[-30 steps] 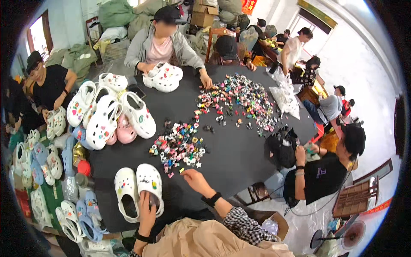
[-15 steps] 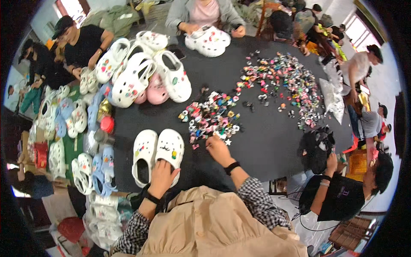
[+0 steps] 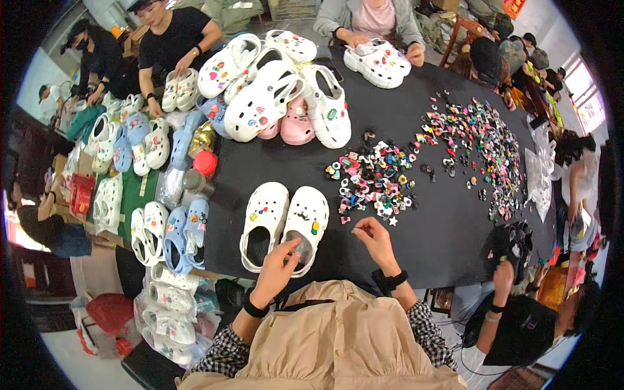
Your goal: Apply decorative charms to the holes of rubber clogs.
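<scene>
A pair of white clogs stands in front of me, toes pointing away. The left clog (image 3: pixel 266 203) and the right clog (image 3: pixel 311 205) both carry small coloured charms on their toes. My left hand (image 3: pixel 278 270) is at the opening of the right clog, fingers curled over its inner side edge; part of the grip is hidden. To the right of the pair, my right hand (image 3: pixel 378 244) is raised over the black table with thumb and forefinger pinched on a tiny yellow-green charm (image 3: pixel 354 231). Just beyond it lies a heap of mixed shoe charms (image 3: pixel 374 179).
A larger spread of charms (image 3: pixel 481 149) covers the table's right side. White and pink clogs are piled (image 3: pixel 263 107) at the back left; more clogs (image 3: pixel 185 234) line the left edge. Across the table, a person handles white clogs (image 3: pixel 377 63). Another person's hand (image 3: pixel 502 283) works at the right.
My right hand has drawn back from the charm heap with a small charm. My left hand has slid from the right clog's upper down to its opening. The view has shifted left.
</scene>
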A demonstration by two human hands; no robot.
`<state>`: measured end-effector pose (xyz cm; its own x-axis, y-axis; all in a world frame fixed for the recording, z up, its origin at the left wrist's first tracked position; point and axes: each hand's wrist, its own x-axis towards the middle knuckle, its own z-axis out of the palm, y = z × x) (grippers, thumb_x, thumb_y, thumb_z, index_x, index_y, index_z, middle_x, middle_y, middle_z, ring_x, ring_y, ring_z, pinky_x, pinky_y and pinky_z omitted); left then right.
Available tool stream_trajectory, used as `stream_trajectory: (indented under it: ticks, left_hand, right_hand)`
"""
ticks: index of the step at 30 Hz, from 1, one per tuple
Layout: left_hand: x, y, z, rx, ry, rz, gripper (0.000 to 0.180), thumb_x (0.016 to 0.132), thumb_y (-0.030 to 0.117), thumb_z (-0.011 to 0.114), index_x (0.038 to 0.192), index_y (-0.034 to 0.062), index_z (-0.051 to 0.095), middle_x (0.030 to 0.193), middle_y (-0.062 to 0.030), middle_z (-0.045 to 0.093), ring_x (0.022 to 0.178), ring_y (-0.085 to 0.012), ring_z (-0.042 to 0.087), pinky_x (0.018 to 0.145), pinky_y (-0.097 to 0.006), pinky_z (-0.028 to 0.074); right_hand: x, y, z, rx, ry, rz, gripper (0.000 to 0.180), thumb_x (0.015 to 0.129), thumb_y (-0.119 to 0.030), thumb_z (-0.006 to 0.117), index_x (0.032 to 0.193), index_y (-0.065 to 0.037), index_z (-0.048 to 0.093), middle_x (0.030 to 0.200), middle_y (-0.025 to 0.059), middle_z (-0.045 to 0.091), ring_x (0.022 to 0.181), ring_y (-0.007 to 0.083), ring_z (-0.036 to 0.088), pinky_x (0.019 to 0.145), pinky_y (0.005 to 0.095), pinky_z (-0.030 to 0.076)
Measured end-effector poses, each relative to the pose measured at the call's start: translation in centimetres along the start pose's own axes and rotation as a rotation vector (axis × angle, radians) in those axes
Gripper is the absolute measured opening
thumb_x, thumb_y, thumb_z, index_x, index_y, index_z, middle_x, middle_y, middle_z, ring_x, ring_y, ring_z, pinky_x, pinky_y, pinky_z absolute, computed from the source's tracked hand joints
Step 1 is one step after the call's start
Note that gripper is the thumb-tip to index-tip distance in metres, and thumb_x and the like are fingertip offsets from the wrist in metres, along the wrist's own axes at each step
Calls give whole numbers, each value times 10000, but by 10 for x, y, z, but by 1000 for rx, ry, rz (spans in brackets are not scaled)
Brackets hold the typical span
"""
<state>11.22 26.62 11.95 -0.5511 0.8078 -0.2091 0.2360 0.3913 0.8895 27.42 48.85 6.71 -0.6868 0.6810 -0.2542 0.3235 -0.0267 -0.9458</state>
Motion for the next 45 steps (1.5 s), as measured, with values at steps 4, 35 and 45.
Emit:
stream_trajectory:
  ticks: [4,35,45]
  left_hand:
    - [-1,1,2,-712,29,-197,363,931,120,506,1259,-35,491,1259,-150,538,1108,-212,553,937,-325,440]
    - [7,-12,-7,-1327,-57,-307,441,921,118,501,1304,-71,392,1327,-196,457,1251,-275,444,1071,-377,358]
    - [14,-15,9,-1361,-59,-341,473,923,129,511,1329,-53,353,1374,-184,412,1291,-289,400,1098,-395,311]
  right_hand:
    - [18,-27,20,31,-148,-131,67,883,-34,582,931,-7,543,866,25,590,799,95,590,710,256,503]
    - [25,-40,28,345,-285,49,148,919,-127,548,1046,-53,525,929,17,552,821,105,572,741,250,487]
    - [24,-38,42,347,-296,55,140,922,-119,546,1037,-43,525,919,14,569,801,93,581,728,235,496]
